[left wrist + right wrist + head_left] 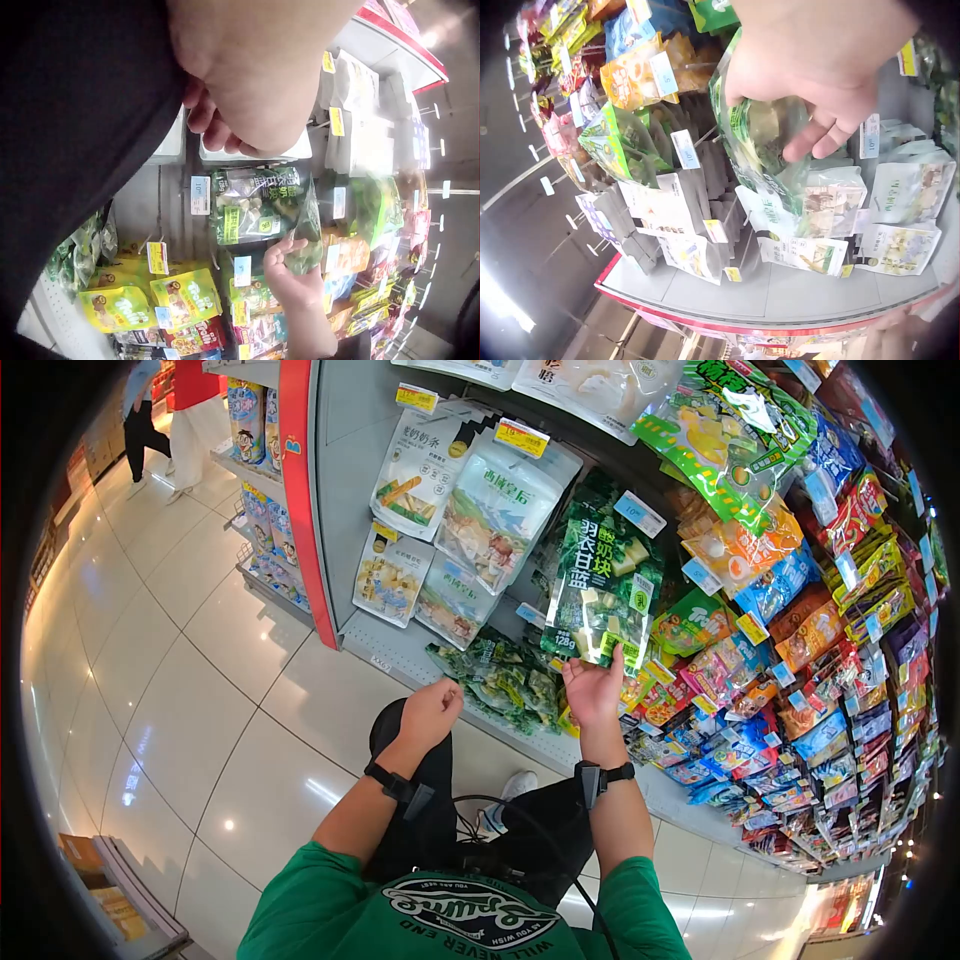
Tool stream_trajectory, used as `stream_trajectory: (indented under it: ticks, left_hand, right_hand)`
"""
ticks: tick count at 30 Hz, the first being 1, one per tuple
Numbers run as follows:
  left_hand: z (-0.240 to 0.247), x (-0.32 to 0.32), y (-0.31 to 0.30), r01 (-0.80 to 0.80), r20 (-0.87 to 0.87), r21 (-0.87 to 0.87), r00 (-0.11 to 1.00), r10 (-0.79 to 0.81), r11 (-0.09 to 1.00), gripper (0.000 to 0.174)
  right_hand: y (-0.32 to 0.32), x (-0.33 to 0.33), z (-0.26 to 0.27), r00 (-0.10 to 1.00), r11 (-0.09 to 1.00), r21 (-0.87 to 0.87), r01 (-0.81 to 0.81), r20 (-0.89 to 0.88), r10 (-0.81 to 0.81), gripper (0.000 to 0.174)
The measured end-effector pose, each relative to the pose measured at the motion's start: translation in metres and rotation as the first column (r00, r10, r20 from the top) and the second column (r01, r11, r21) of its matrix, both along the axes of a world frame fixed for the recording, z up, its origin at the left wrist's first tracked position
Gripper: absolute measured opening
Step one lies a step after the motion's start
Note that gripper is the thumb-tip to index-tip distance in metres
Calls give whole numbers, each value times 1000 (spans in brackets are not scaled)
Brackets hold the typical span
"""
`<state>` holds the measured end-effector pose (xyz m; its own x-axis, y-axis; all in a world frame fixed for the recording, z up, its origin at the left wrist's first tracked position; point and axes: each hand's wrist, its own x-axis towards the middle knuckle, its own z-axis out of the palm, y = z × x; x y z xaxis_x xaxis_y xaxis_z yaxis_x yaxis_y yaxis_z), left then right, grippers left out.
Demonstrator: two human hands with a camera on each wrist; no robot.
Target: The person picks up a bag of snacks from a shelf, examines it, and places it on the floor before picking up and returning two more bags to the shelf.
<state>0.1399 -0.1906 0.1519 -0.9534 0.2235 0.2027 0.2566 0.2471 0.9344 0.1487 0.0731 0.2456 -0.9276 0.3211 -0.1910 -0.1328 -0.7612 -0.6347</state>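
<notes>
My right hand point(597, 690) pinches the lower edge of a dark green snack bag point(600, 585), which faces me upright in front of the rack. From the side, in the left wrist view, the same bag point(306, 238) stands out from the row, with the right hand point(294, 276) at its bottom. The right wrist view shows the right hand point(810, 75) with fingers bent at the bag point(761, 142). Over the knee, my left hand point(432, 715) hangs loosely curled and holds nothing; its fingers point(214, 127) droop in the left wrist view.
White pouches point(500, 510) hang left of the green bag. More green bags point(500, 675) lie on the bottom shelf point(385, 660). Colourful snack packs point(730, 660) fill the rack at the right. Two people point(190, 430) are in the aisle at the upper left.
</notes>
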Motion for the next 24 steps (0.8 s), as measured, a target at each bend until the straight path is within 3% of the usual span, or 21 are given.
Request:
stream_trajectory:
  ticks: [5, 7, 9, 12, 13, 15, 16, 21, 23, 24]
  left_hand:
    - [4, 0, -2, -9, -54, -50, 999, 6, 999, 11]
    - [3, 0, -9, -28, -69, -72, 997, 23, 997, 10]
    - [3, -2, -16, -37, -15, -54, 999, 36, 998, 11]
    - [5, -5, -27, -85, -25, -30, 996, 84, 996, 10]
    - [5, -5, -29, -92, -28, -25, 995, 91, 995, 10]
    - [5, -4, -32, -71, 6, -22, 997, 71, 997, 10]
    - [6, -5, -33, -83, -3, -16, 997, 83, 996, 10]
    - [6, -3, -29, -60, -31, -32, 998, 59, 998, 10]
    - [6, -4, -29, -66, -51, -62, 997, 63, 996, 11]
    - [5, -3, -29, -63, -74, -97, 996, 56, 993, 11]
  right_hand:
    - [2, -15, 6, 999, 999, 2, -37, -10, 37, 45]
    - [5, -26, 12, 998, 997, -52, 51, -20, -52, 41]
    - [9, -43, 14, 998, 999, -1, 39, -58, -39, 39]
    - [18, -74, 17, 972, 969, 176, 174, 125, -197, 39]
    - [23, -81, 11, 974, 969, 180, 168, 120, -191, 39]
    - [32, -99, 2, 932, 884, 457, 95, 272, -240, 40]
    - [36, -111, -7, 902, 875, 470, 118, 317, -292, 38]
    - [64, -143, -30, 909, 876, 447, 181, 263, -322, 41]
    - [69, -142, -35, 884, 926, 321, 197, 350, -310, 42]
    - [74, -143, -36, 879, 952, 278, 130, 413, -241, 47]
